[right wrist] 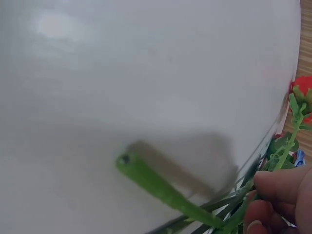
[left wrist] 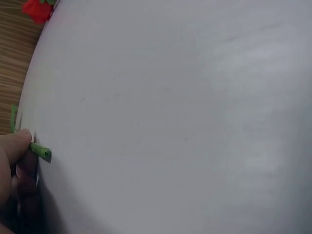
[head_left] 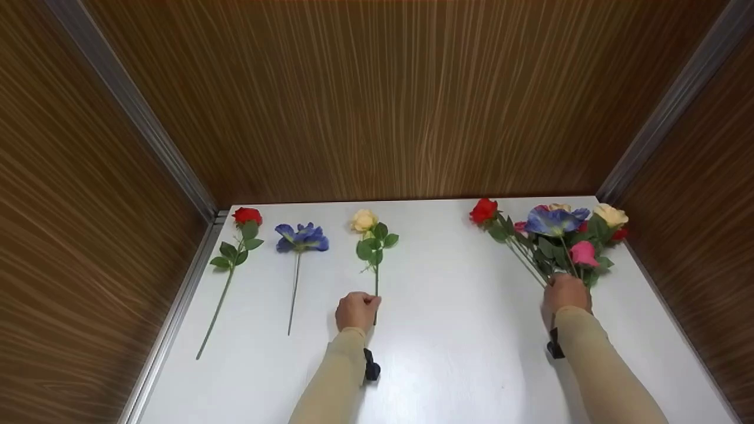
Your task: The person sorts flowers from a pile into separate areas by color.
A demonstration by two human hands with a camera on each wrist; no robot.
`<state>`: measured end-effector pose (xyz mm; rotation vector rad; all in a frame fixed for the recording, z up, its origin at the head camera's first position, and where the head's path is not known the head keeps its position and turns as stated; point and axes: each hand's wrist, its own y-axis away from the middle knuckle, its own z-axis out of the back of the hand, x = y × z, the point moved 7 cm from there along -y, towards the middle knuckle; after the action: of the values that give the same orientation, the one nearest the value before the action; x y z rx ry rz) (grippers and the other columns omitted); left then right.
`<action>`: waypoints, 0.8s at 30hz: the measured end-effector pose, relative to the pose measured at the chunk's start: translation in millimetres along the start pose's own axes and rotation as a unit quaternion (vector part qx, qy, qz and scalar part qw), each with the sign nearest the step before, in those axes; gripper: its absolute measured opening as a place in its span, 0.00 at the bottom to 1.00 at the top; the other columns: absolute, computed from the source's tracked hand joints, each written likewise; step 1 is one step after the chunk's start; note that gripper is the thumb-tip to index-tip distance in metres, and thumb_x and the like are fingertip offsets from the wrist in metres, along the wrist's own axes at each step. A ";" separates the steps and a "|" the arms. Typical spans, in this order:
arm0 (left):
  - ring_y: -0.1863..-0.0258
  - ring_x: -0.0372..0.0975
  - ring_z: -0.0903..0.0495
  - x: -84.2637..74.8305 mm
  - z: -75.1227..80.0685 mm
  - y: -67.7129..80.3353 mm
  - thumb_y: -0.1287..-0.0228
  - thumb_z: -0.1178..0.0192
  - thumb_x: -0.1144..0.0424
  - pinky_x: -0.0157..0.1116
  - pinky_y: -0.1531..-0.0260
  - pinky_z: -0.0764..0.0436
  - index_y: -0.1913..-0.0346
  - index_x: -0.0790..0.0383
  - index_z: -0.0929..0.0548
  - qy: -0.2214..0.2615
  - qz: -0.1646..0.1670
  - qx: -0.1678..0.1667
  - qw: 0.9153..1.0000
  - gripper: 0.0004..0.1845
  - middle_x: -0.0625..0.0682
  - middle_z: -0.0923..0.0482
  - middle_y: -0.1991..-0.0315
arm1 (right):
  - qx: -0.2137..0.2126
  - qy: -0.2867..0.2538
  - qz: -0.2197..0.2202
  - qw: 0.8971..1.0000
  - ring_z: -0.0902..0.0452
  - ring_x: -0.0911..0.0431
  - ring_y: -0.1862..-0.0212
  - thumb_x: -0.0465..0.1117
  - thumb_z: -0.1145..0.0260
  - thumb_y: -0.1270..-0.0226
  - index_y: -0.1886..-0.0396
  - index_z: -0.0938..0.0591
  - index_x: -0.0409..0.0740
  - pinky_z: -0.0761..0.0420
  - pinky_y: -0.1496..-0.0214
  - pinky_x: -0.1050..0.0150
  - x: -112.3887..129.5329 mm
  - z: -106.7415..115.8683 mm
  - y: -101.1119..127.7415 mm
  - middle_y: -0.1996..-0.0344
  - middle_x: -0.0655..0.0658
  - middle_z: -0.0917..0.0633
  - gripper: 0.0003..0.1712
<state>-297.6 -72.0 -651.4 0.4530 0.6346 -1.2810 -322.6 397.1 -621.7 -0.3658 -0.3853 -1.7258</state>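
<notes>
Laying flowers out in a row: left hand pinching cream rose stem low on table, right hand gripping bunch. Next prob. let go, pull another stem.

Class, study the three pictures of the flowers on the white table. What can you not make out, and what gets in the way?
- Head view: stems in the bunch, hidden under the right hand.
- Left wrist view: the cream rose is out of frame; only its stem end shows beside the left hand.
- Right wrist view: flower heads cut off by the right edge; the near stem is blurred.
</notes>
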 end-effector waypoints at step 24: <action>0.72 0.38 0.21 10.6 7.3 1.6 0.37 0.37 0.59 0.39 0.66 0.22 0.70 0.60 0.14 0.129 0.011 0.008 0.992 0.08 0.46 0.18 0.76 | -0.117 -0.149 0.056 0.980 0.22 0.49 0.68 0.39 0.37 0.33 0.59 0.19 0.37 0.25 0.65 0.56 64.6 29.1 26.6 0.66 0.39 0.16 0.09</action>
<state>-293.0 -84.0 -653.0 0.6441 0.8327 -1.2175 -307.3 348.8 -565.4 -0.8083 -0.3690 -1.6112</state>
